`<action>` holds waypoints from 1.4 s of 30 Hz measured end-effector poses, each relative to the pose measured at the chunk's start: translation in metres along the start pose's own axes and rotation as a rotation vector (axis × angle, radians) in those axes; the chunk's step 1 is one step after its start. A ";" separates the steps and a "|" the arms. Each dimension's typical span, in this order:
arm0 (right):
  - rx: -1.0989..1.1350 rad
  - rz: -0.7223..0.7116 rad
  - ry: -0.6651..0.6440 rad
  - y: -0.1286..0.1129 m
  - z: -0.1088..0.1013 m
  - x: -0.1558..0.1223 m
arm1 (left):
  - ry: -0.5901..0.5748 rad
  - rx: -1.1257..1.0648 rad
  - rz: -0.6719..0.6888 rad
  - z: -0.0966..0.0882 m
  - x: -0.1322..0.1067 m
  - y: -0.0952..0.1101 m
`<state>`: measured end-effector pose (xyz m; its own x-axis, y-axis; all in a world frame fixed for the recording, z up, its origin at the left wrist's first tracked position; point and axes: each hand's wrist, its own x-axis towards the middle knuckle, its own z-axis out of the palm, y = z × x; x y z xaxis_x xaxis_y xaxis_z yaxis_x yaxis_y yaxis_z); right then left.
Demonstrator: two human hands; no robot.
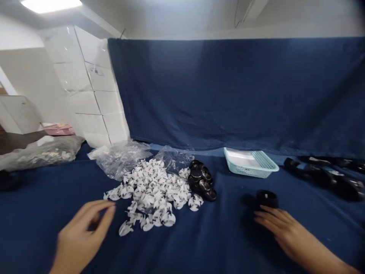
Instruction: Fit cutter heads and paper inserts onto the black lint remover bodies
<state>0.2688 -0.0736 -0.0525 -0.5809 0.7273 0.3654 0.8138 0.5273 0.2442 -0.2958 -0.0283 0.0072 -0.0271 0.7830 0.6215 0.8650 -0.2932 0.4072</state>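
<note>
My left hand (85,232) is at the left edge of a pile of small white plastic pieces (154,190). Its thumb and index fingertips are pinched together; whatever lies between them is too small or blurred to make out. Over on the right, my right hand (282,228) has its fingers stretched out against the near side of a black cylindrical piece (267,198). The thumb of that hand is hidden, and its fingers cover the lower part of the piece. Several black round caps (201,179) are heaped against the right side of the white pile.
Behind the white pile lies crumpled clear plastic (124,156). A light blue basket (251,171) stands at the back, with black items (333,177) to its right. White boxes (97,91) are stacked back left, near a filled plastic bag (48,154). A dark blue cloth (228,95) hangs behind.
</note>
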 end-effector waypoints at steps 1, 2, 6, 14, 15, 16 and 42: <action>0.033 -0.039 -0.026 -0.013 -0.012 0.003 | -0.031 -0.012 0.050 0.014 0.000 0.022; 0.077 -0.095 -0.051 -0.025 -0.023 0.005 | -0.133 -0.033 0.122 0.027 0.002 0.043; 0.228 -0.231 -0.163 -0.058 -0.056 0.008 | -0.337 0.159 0.250 0.069 0.017 0.097; 0.397 -0.209 -0.115 -0.055 -0.050 0.000 | -0.329 0.248 0.167 0.102 0.039 0.114; 0.412 -0.204 -0.119 -0.053 -0.047 0.002 | -0.330 0.230 0.155 0.101 0.039 0.116; 0.429 -0.194 -0.126 -0.051 -0.044 0.004 | -0.329 0.205 0.142 0.100 0.039 0.117; 0.390 -0.189 0.068 -0.036 -0.020 0.032 | -0.468 -1.613 -0.892 0.182 0.069 0.226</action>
<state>0.2212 -0.0786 -0.0314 -0.7059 0.5785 0.4088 0.6194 0.7840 -0.0400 -0.0106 0.0595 0.0203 0.2190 0.9579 -0.1859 -0.5566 0.2791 0.7825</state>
